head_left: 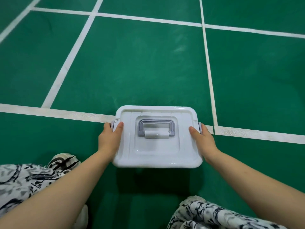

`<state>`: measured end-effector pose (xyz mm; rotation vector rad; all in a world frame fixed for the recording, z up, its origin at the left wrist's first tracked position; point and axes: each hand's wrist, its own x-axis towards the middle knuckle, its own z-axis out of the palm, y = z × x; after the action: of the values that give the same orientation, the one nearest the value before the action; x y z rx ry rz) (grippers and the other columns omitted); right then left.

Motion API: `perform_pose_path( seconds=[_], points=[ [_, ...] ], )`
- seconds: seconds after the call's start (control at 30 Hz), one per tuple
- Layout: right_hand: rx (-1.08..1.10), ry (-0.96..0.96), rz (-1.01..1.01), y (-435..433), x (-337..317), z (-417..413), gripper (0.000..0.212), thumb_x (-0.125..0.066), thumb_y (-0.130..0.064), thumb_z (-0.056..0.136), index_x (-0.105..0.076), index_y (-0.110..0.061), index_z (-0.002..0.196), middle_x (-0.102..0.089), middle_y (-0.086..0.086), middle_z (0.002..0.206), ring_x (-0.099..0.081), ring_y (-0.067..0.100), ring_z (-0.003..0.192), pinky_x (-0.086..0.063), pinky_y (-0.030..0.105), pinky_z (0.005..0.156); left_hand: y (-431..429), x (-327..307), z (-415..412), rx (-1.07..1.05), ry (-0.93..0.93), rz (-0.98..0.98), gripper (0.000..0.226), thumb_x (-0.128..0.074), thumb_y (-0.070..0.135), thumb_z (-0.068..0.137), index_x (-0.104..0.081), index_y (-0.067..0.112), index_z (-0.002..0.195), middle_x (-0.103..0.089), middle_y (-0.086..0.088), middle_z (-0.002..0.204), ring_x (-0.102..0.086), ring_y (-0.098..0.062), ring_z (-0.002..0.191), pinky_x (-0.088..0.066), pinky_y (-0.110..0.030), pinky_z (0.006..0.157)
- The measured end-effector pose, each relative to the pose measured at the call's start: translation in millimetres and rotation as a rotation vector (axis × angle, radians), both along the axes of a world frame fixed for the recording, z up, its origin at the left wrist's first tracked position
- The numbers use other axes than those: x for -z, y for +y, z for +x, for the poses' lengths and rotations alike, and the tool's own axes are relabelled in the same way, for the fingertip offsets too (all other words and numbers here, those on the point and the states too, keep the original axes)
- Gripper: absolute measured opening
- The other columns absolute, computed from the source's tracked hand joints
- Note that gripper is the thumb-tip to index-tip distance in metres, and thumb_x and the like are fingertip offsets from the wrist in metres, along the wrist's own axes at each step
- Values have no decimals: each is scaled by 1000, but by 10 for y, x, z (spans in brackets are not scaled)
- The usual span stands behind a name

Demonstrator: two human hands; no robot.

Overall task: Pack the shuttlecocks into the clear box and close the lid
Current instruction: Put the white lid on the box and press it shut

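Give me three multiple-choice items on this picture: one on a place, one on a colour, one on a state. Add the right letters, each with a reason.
1. Where do the left hand and right hand grip the box?
A. its far edge
B. its two short sides
C. its near edge

2. The floor is:
A. blue
B. brown
C. green with white lines

3. The lid is:
A. on the box
B. lying on the floor
C. held upright

Answers:
1 B, the thumbs lie on top at either side and the fingers go round the ends.
2 C, a green court shows all around.
3 A, it covers the box, with the handle folded flat.
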<state>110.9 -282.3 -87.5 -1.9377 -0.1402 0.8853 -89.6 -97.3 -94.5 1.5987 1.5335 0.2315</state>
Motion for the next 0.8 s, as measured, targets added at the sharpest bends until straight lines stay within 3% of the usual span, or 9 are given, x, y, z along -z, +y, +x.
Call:
perform_pose_path(
  seconds=[0.07, 0.2, 0.33, 0.5, 0.67, 0.8],
  points=[
    [-14, -17, -10, 7, 0, -2, 24, -50, -25, 93, -50, -20, 117, -62, 4, 112, -60, 24, 96, -46, 33, 85, 5, 19, -10, 7, -44, -6, 35, -43, 38, 94, -49, 10, 115, -55, -9, 103, -49, -26, 88, -35, -31, 74],
    [-36, -66, -86, 32, 1, -3, 38, -45, -28, 95, -43, -17, 131, -58, 5, 120, -57, 27, 106, -45, 37, 94, 33, 13, 10, 43, -21, 5, 33, -41, 35, 95, -48, 7, 112, -57, -16, 108, -52, -29, 90, -40, -34, 76],
    [-95, -150, -148, 72, -3, -26, 32, -39, -26, 97, -45, -15, 127, -57, 8, 121, -54, 28, 108, -42, 37, 94, 46, -8, 25, 73, 43, 15, 35, -38, 34, 96, -45, 5, 115, -57, -21, 112, -54, -35, 98, -44, -40, 84],
    [-138, -188, -212, 82, 10, -29, 41, -34, -29, 98, -35, -14, 136, -52, 10, 131, -50, 31, 117, -38, 38, 98, -34, -62, 70, 168, 193, 149, 36, -29, 29, 99, -42, 0, 115, -58, -28, 110, -54, -41, 98, -38, -39, 75],
    [-191, -234, -290, 104, -25, -43, 43, -32, -31, 98, -32, -11, 136, -53, 14, 129, -51, 34, 114, -40, 39, 94, -56, -72, 108, 170, 307, 199, 37, -24, 30, 100, -39, 2, 119, -59, -25, 110, -55, -40, 98, -34, -37, 70],
    [-273, -406, -432, 131, -105, -10, 49, -38, -34, 94, -31, -11, 136, -45, 12, 138, -45, 33, 122, -34, 48, 103, -47, -192, 163, 214, 281, 300, 27, -31, 25, 95, -43, 6, 112, -59, -20, 109, -53, -38, 94, -39, -39, 72]
  ],
)
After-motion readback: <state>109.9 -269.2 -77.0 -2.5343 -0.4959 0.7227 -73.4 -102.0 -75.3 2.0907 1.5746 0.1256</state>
